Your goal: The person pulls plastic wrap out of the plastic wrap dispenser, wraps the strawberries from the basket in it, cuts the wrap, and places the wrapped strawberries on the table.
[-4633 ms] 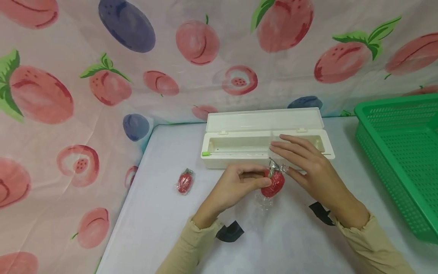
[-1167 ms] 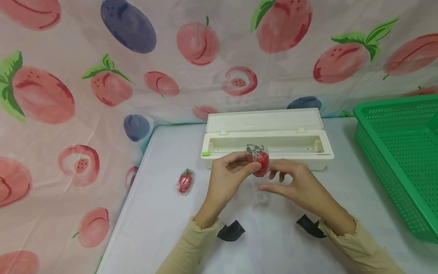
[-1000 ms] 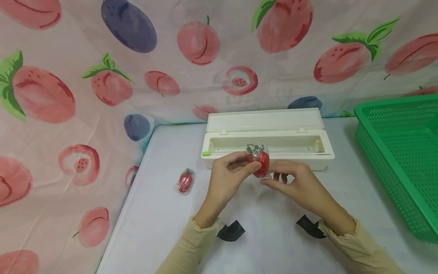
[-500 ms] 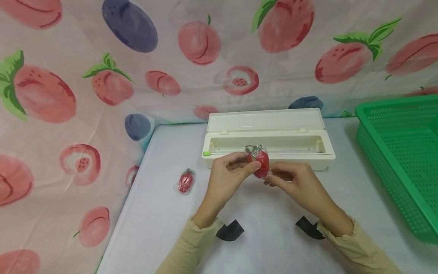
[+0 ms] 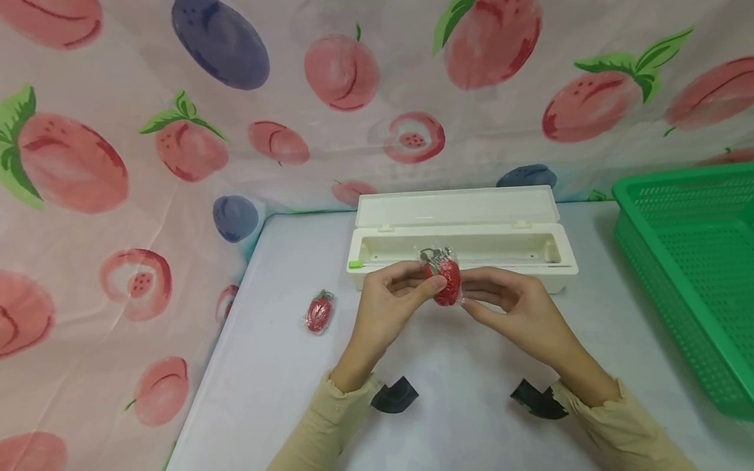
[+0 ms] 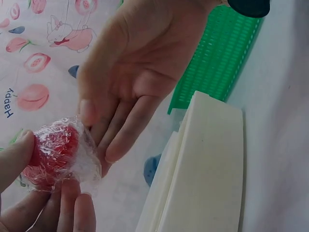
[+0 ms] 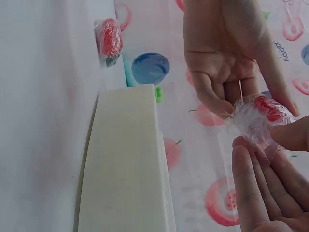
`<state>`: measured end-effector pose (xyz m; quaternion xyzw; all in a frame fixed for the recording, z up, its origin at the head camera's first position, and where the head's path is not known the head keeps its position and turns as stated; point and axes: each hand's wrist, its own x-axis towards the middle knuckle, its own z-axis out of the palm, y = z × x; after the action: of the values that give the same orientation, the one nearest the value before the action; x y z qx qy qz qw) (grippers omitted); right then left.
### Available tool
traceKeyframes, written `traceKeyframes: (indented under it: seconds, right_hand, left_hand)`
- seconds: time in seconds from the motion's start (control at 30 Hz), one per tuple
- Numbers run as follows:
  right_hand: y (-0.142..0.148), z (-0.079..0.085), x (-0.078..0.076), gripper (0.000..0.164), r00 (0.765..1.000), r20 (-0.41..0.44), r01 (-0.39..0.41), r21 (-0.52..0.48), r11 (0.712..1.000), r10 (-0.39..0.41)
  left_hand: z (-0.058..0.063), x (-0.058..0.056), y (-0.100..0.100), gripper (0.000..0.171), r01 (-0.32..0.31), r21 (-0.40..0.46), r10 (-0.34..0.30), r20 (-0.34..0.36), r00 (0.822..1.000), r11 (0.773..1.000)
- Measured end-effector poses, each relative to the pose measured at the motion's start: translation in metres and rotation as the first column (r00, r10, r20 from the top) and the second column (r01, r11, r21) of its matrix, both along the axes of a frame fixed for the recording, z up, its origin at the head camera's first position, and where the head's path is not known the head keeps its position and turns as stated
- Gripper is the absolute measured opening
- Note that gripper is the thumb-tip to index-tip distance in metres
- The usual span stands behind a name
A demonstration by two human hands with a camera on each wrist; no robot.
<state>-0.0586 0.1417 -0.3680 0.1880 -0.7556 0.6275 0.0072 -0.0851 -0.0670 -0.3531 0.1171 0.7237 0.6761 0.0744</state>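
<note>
A red strawberry (image 5: 446, 282) with a green leafy top is wrapped in clear plastic film. My left hand (image 5: 391, 301) grips it between thumb and fingers, in front of the white box. To its right, my right hand (image 5: 515, 304) touches the film near the lower end with fairly straight fingers. In the left wrist view, loose crinkled film (image 6: 87, 154) bulges off the strawberry toward the right hand's fingers. A second film-wrapped strawberry (image 5: 319, 313) lies on the table to the left; the right wrist view also shows this wrapped strawberry (image 7: 110, 41).
A long white box (image 5: 459, 278) with its lid raised stands at the back; a green slider (image 5: 355, 264) sits at its front edge's left end. The green perforated basket (image 5: 654, 301) occupies the right side. A fruit-print cloth (image 5: 330, 163) hangs behind the white table (image 5: 259, 392).
The left hand has brought the strawberry left and upward, turning it upright. The right hand pinched at the film's lower end half a second ago; its fingers have since straightened. The other strawberry stays put.
</note>
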Motion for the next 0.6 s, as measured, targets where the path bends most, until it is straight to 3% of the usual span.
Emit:
traceKeyframes:
  seconds: [0.2, 0.33, 0.47, 0.6]
  right_hand:
    - [-0.0011, 0.0014, 0.0028, 0.042, 0.994, 0.106, 0.035, -0.070, 0.997, -0.028]
    - [-0.0036, 0.0008, 0.0036, 0.047, 0.991, 0.126, 0.054, -0.102, 0.993, -0.040]
    - [-0.0049, 0.0002, 0.0044, 0.044, 0.993, 0.107, 0.067, -0.081, 0.994, -0.058]
    - [-0.0063, 0.0004, 0.0048, 0.043, 0.992, 0.108, 0.075, -0.065, 0.995, -0.067]
  left_hand:
    - [-0.0018, 0.0009, 0.0019, 0.034, 0.004, -0.008, -0.004, -0.011, 1.000, 1.000]
    - [-0.0048, 0.0018, 0.0049, 0.032, 0.021, -0.015, -0.022, -0.046, 0.999, 1.000]
    - [-0.0074, 0.0022, 0.0073, 0.041, -0.024, -0.035, 0.020, -0.120, 0.993, 0.999]
    - [-0.0079, 0.0021, 0.0072, 0.062, -0.097, -0.074, 0.076, -0.246, 0.966, 0.993]
